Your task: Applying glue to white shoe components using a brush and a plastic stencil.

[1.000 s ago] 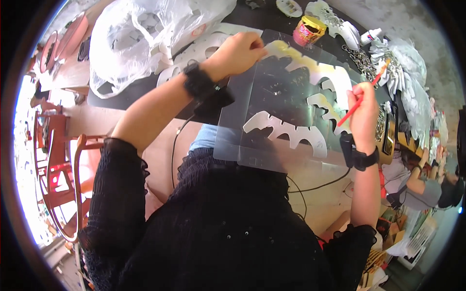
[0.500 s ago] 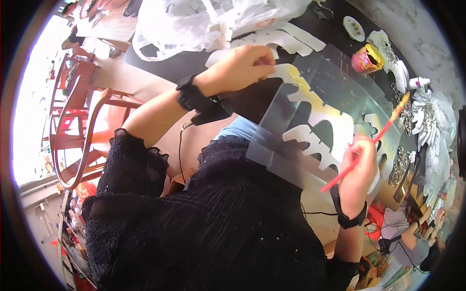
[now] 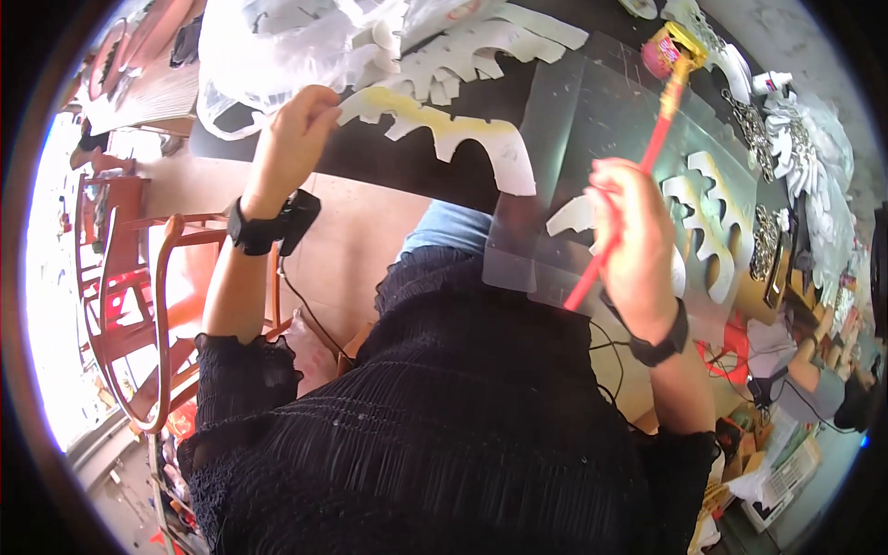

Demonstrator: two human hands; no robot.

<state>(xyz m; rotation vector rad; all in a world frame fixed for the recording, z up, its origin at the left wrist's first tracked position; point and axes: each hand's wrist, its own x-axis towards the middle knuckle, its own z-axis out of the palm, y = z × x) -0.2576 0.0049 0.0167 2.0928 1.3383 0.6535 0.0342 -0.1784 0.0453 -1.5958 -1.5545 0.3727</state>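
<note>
My left hand pinches the left end of a white scalloped cut-out strip, which has a yellow smear along its upper edge. The strip is held over the dark table, left of the clear plastic sheet. My right hand is closed round a red-handled brush. Its yellow-coated bristles are at the small pink and yellow tin; whether they dip inside cannot be made out. Partly behind my right hand, another white cut-out lies on the clear sheet.
Several yellow-smeared cut-outs lie on the sheet's right side. A white plastic bag and stacked white cut-outs are at the back. Metal chains and a small white bottle sit at right. A wooden chair stands left.
My left hand has carried the cut-out strip leftward, off the clear sheet. My right hand has shifted left, and the brush tip has moved up to the tin.
</note>
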